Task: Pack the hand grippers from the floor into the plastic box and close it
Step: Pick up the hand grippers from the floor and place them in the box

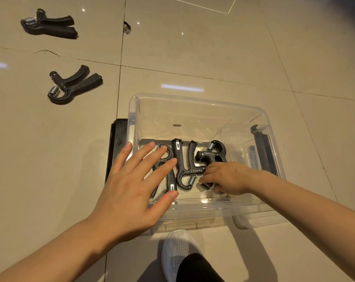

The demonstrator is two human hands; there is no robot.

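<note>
three hand grippers in the plastic box; two grippers on the floor behind-left.

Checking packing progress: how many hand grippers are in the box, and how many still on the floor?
In the plastic box: 3, at and
On the floor: 2, at and
Total: 5

tiled floor, two hand grippers, plastic box

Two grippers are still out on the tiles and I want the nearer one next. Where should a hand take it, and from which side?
Take the nearer hand gripper by its two handles, which lie close together and point right, toward the plastic box. Come from above, fingers round both handles. Probably avoid the spring end on the left.
</note>
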